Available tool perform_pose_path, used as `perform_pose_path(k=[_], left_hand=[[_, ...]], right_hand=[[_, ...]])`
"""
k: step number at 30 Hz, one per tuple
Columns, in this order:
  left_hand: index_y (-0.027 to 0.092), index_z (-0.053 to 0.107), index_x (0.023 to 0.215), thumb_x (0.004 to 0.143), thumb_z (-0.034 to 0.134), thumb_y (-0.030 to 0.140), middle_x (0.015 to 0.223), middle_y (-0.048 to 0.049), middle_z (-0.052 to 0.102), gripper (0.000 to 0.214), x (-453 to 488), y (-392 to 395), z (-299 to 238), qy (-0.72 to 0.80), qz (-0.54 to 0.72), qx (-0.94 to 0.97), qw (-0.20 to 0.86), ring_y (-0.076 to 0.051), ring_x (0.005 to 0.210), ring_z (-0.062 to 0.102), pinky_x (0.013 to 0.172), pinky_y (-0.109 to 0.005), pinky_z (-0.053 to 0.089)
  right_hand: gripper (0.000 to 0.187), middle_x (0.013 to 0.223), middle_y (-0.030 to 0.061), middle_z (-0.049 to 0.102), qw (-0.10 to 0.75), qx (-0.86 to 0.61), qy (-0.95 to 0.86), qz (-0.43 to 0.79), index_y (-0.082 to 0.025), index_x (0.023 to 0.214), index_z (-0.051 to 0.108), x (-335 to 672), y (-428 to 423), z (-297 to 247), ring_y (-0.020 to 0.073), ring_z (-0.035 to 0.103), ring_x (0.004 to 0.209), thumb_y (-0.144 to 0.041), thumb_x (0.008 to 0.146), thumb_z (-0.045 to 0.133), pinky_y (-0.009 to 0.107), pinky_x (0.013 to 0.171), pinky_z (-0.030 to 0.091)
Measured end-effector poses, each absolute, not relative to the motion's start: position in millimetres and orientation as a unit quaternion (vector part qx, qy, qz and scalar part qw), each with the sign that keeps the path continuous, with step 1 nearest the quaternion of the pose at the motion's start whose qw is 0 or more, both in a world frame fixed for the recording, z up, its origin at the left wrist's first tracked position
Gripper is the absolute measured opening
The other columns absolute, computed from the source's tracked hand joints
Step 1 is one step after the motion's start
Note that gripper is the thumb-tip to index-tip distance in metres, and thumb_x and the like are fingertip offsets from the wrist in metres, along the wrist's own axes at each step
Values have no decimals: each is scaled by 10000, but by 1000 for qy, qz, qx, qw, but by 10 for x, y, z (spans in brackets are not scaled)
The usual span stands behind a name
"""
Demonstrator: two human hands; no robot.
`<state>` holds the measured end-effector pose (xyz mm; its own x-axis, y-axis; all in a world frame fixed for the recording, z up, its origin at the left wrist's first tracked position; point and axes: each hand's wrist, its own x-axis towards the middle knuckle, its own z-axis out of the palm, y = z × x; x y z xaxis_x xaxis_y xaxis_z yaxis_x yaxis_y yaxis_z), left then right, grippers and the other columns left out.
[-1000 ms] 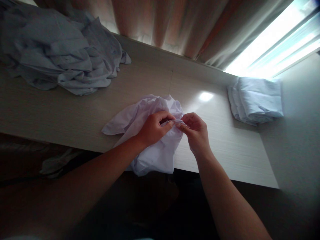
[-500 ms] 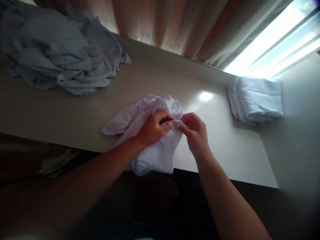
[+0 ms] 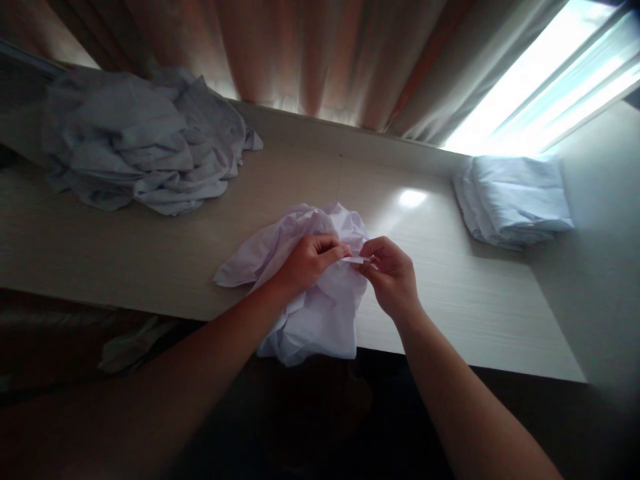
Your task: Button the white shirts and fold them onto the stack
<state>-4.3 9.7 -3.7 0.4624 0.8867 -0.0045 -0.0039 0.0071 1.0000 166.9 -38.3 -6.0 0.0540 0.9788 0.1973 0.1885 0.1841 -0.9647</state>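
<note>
A crumpled pale white garment (image 3: 325,327) lies on the table and hangs a little over its front edge. My left hand (image 3: 316,261) pinches an edge of the cloth between thumb and fingers. Close beside it on the right, my right hand (image 3: 393,273) pinches the same narrow strip of cloth with thumb and forefinger. That strip is stretched between the two hands, just above the rest of the garment. Whether it carries a button or any small fastening is too fine to make out.
A loose heap of white garments (image 3: 145,140) sits at the back left of the pale table (image 3: 465,313). Folded white garments (image 3: 515,200) are stacked at the right against a wall (image 3: 605,267). Behind hang brown curtains (image 3: 320,60), beside a bright window (image 3: 525,80).
The camera view has tilted, so most things sit slightly lower. Both hands keep their pinch on the cloth, and the strip between them now lies flatter, with the fingers shifted slightly.
</note>
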Motion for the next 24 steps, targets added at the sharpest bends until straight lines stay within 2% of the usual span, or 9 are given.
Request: perform_pose_path(k=[8, 18, 24], left_hand=[[144, 720, 883, 832, 690, 343, 856, -45, 697, 208, -97, 126, -23, 342, 347, 635, 599, -143, 790, 633, 715, -270, 492], [139, 698, 855, 865, 662, 373, 805, -26, 659, 237, -153, 139, 19, 347, 324, 681, 557, -130, 741, 585, 672, -252, 438], [136, 687, 833, 869, 653, 372, 765, -21, 640, 241, -206, 166, 57, 330, 288, 682, 585, -122, 698, 563, 630, -242, 416]], right_hand=[[133, 833, -17, 597, 503, -489, -626, 340, -235, 836, 587, 1674, -378, -50, 152, 560, 804, -121, 793, 639, 326, 756, 450], [152, 826, -10, 593, 482, -479, -663, 313, -231, 830, 586, 1684, -362, -47, 160, 540, 792, -84, 794, 576, 312, 730, 430], [146, 846, 6, 598, 484, -426, -697, 313, -245, 844, 600, 1681, -359, -49, 180, 555, 802, -106, 834, 555, 336, 732, 437]])
